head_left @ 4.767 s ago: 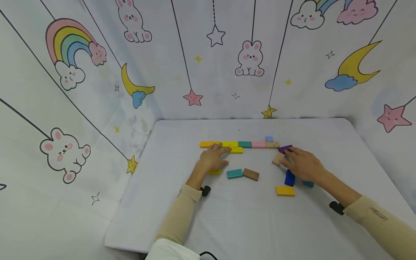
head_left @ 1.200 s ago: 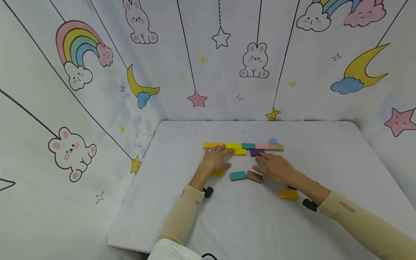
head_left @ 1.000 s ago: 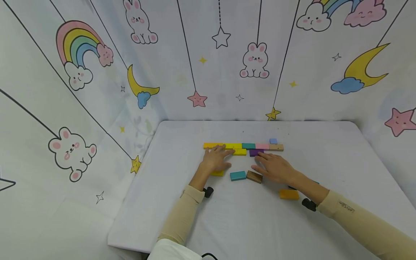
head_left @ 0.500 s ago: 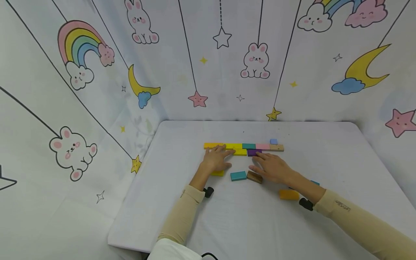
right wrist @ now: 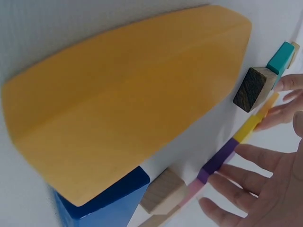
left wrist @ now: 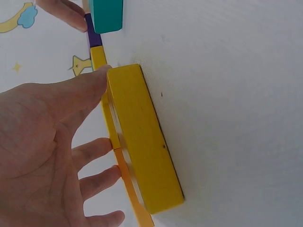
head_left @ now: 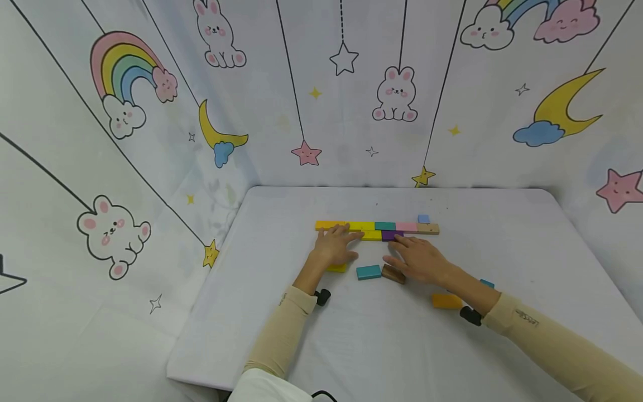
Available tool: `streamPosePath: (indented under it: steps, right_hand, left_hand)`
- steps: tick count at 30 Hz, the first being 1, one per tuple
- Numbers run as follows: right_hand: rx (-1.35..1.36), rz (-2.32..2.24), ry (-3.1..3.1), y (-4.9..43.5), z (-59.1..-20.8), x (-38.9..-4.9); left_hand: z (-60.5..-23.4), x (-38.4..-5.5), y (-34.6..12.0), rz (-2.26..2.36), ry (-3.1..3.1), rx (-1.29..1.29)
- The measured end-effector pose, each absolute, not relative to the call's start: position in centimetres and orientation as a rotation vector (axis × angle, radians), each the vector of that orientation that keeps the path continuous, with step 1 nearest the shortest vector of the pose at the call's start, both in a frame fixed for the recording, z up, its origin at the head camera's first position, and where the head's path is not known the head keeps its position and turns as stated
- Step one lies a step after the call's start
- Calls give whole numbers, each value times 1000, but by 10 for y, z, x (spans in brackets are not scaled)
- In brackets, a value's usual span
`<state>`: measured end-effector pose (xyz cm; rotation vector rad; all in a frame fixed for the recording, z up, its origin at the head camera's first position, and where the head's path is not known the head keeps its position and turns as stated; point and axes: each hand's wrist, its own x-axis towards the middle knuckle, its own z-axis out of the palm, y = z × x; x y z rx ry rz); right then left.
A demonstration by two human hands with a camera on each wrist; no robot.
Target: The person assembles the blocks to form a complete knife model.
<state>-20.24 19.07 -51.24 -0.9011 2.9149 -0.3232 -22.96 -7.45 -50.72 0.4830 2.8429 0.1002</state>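
Note:
My right hand point(head_left: 421, 260) has its fingers stretched out, with the fingertips against a purple wooden block point(head_left: 390, 236). That block lies end to end with a yellow block point(head_left: 372, 235), in front of a longer row. My left hand point(head_left: 331, 247) spreads its fingers at the left part of these rows, with fingertips at the yellow and orange blocks. In the back row lie orange point(head_left: 327, 225), yellow point(head_left: 363, 225), teal point(head_left: 385, 226), pink point(head_left: 406, 226) and plain wood point(head_left: 428, 228) blocks. Another yellow block point(left wrist: 142, 137) lies under my left thumb side.
Nearer me are a turquoise block point(head_left: 369, 272), a dark brown block point(head_left: 393, 274) and an orange-yellow block point(head_left: 447, 301). A blue block point(right wrist: 104, 201) and a pale wood block point(right wrist: 164, 191) sit near my right wrist. A small light blue block point(head_left: 423, 218) stands behind the row.
My right hand has brought the purple block left from beyond the row's right end, then slid it up to the front yellow block. My left hand has stayed in place.

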Motion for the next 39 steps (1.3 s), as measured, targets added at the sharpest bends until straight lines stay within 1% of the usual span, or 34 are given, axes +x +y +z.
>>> streamPosePath:
  steps: [16,22,30,39]
  right_hand:
    - [-888,-352,2914,190,-511,-199]
    - [-883,-436,2920,193,-505,-196]
    - [-944,-444,2937,192,-503,-179]
    - [-896,-443,2914,188,-499,-147]
  left_hand:
    - [-504,-227,-73,140,2840,477]
    - [-502,-226,-73,136,2837,480]
    - [-499,-225,-74,145,2848,489]
    - [-498,-224,-73,156,2840,494]
